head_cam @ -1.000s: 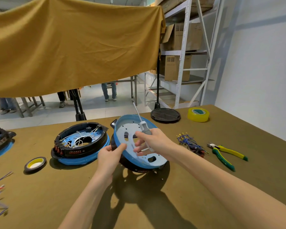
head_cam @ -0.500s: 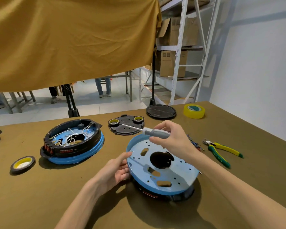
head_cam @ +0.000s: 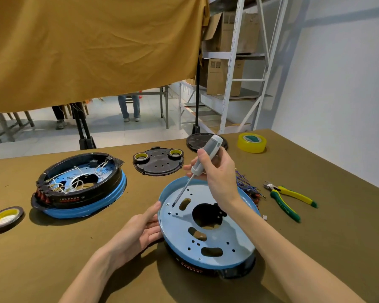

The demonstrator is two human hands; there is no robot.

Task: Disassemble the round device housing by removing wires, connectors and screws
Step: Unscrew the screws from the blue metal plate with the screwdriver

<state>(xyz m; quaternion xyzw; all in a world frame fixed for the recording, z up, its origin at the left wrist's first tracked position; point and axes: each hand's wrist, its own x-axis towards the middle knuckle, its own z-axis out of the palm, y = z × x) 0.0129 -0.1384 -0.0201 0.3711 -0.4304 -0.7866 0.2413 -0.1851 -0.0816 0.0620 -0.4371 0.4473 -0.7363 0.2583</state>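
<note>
Since half a second ago the screwdriver has swung from level to steep, tip down by a screw on the blue housing, flat on the table. Right hand grips its handle; left hand, fingers straight, presses the rim.

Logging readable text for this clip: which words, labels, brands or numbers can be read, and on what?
None can be read for certain.
Green pliers handle: dark brand lettering, too blurred.
Wired housing: red print on its black side, too small.
Housing under the screwdriver: red print on its front side, blurred.
Cardboard boxes on the shelf: printed marks, unreadable.
</note>
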